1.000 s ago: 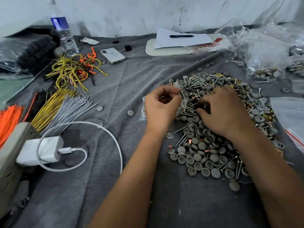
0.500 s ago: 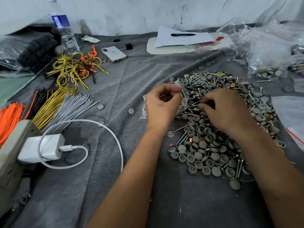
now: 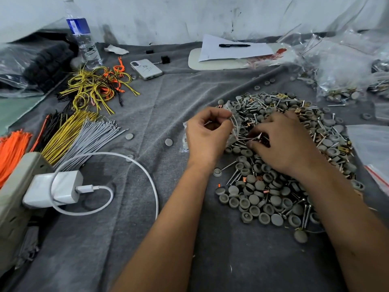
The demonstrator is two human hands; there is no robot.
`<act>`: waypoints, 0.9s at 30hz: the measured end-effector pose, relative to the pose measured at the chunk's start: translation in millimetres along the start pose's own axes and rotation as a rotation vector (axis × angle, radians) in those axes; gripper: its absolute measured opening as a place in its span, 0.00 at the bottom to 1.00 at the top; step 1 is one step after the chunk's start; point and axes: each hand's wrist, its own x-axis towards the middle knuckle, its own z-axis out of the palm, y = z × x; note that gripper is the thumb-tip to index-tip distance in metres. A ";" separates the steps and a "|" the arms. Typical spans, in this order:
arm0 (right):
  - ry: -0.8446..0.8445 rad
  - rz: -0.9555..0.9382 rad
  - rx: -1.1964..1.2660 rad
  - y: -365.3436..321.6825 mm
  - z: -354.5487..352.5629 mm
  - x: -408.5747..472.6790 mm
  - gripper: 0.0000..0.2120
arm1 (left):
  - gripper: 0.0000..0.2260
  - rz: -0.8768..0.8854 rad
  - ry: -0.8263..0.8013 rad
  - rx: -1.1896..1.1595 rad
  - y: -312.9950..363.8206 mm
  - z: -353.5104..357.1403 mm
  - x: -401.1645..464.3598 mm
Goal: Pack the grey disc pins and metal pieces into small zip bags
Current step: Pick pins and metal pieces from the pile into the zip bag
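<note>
Right now both hands work at the near-left edge of the heap of grey disc pins [image 3: 261, 199] and metal pieces on the grey-clothed counter [image 3: 147, 239]. His left hand [image 3: 207, 133] pinches a small clear zip bag [image 3: 232, 121], fingers curled. Close beside it, the right hand [image 3: 282, 142] pinches a metal pin [image 3: 251, 138].

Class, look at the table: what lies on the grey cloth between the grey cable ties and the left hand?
In the head view, two loose grey discs lie on the cloth between the cable ties and the left hand.
</note>
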 end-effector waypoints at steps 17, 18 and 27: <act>0.232 0.010 0.376 -0.2 -1.6 -2.2 0.05 | 0.11 0.024 -0.006 0.033 0.4 -1.0 -0.7; 0.224 0.019 0.385 0.1 -1.6 -2.5 0.06 | 0.11 0.023 -0.005 0.034 -0.1 -0.9 -0.6; -0.020 -0.099 0.071 -8.5 -3.2 -3.6 0.13 | 0.12 0.024 -0.002 0.023 -1.0 -0.2 0.0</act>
